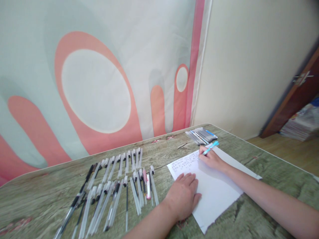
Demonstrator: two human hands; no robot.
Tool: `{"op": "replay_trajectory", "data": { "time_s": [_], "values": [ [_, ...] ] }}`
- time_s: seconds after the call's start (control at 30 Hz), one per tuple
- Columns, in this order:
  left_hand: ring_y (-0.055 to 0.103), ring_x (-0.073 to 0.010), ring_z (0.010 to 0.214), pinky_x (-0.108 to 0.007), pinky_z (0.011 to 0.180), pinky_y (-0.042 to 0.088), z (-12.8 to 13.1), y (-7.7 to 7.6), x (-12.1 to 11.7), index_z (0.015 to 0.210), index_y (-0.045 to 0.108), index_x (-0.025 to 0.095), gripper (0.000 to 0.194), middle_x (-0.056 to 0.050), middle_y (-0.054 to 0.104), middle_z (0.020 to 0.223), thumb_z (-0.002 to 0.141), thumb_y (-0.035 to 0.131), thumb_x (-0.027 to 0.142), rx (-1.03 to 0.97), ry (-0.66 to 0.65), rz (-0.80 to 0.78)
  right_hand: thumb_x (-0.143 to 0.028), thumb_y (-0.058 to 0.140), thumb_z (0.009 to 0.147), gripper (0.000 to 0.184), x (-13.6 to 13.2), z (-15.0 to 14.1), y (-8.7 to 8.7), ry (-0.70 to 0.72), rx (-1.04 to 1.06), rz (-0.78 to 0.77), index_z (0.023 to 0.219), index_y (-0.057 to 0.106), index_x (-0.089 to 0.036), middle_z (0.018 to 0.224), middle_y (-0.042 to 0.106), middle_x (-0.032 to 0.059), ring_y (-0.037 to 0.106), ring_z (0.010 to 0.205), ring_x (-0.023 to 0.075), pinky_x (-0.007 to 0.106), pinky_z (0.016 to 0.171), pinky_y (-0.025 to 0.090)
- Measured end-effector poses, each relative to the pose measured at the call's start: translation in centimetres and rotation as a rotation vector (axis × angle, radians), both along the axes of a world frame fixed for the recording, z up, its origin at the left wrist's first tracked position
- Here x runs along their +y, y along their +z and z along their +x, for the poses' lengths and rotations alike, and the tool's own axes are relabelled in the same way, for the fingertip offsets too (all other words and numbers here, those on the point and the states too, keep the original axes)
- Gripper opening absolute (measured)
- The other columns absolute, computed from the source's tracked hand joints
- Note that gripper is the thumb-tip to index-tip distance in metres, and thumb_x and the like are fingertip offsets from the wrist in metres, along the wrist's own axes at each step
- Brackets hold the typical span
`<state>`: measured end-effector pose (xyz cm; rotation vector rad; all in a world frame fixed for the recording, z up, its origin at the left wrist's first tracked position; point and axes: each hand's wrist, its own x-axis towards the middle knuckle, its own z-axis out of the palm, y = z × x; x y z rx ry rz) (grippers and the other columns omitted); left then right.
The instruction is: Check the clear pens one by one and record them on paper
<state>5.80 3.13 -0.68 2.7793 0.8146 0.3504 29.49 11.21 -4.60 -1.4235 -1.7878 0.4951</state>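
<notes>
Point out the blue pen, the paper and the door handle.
Blue pen (211, 148): head view, middle of the barrel, above the fingers.
Paper (215, 196): head view, blank lower part.
Door handle (302, 79): head view, on its metal plate.

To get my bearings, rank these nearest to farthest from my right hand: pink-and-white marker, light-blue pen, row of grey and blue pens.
1. Light-blue pen, in your right hand.
2. Row of grey and blue pens, just beyond.
3. Pink-and-white marker, well to the left.
</notes>
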Motion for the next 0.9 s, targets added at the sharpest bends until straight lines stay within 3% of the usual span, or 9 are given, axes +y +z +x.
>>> {"op": "replay_trajectory", "data": {
  "time_s": [0.9],
  "values": [
    [0.036, -0.0197, 0.121, -0.037, 0.105, 0.021, 0.03, 0.29, -0.05, 0.12, 0.043, 0.016, 0.038, -0.009, 0.043, 0.13, 0.087, 0.034, 0.035, 0.03, 0.003, 0.003, -0.018, 0.046, 0.069, 0.006, -0.11, -0.09, 0.06, -0.01, 0.02, -0.006, 0.063, 0.045, -0.02, 0.056, 0.046, -0.0043, 0.043, 0.058, 0.0131, 0.025, 0.056, 0.033]
  ]
}}
